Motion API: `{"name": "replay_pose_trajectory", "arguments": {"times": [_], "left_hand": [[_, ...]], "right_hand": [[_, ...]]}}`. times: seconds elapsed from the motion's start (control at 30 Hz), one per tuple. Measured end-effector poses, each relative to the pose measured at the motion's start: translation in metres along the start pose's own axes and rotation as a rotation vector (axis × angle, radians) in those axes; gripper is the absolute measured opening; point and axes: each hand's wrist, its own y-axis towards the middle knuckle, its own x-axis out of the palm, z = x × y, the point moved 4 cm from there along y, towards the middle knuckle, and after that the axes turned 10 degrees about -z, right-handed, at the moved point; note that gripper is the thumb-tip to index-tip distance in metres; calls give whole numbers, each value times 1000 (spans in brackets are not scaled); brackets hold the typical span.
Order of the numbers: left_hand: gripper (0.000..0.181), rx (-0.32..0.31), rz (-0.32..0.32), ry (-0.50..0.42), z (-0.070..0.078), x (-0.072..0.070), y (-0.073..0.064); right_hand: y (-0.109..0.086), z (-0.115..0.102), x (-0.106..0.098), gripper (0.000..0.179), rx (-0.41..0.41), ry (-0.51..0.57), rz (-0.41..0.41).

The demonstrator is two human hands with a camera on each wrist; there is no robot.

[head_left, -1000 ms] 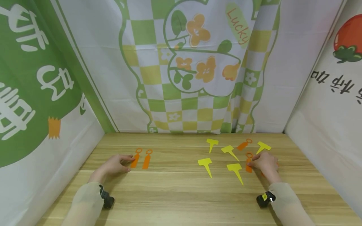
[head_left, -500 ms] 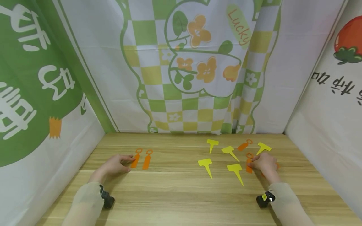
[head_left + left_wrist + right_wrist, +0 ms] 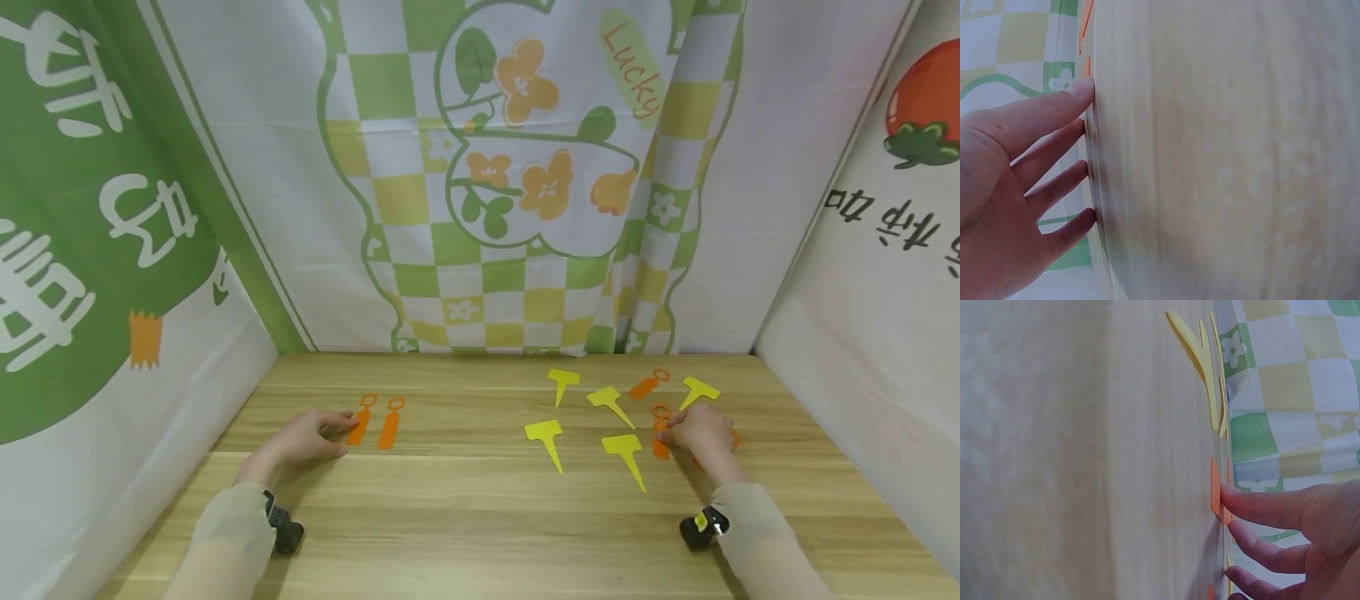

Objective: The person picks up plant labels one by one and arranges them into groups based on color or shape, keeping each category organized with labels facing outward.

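On the wood-grain tabletop [image 3: 465,517], at right, the right hand [image 3: 703,435] touches a flat, ring-topped orange tag [image 3: 661,447] (pinched or not, I cannot tell); the left hand [image 3: 300,435], well apart, lies relaxed beside two matching orange tags [image 3: 388,429]. Grasping seems the step, calling for a thin-edge pinch.

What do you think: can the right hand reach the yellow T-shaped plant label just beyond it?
Probably yes: the right hand is close, and nothing visible blocks the yellow T-shaped plant label.
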Motion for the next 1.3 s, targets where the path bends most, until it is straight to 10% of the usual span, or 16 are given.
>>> {"name": "replay_pose_trajectory", "arguments": {"times": [1.3], "left_hand": [[49,13,3,-7,-1,0,0]], "right_hand": [[3,-5,-1,37,-46,-39,-9]]}}
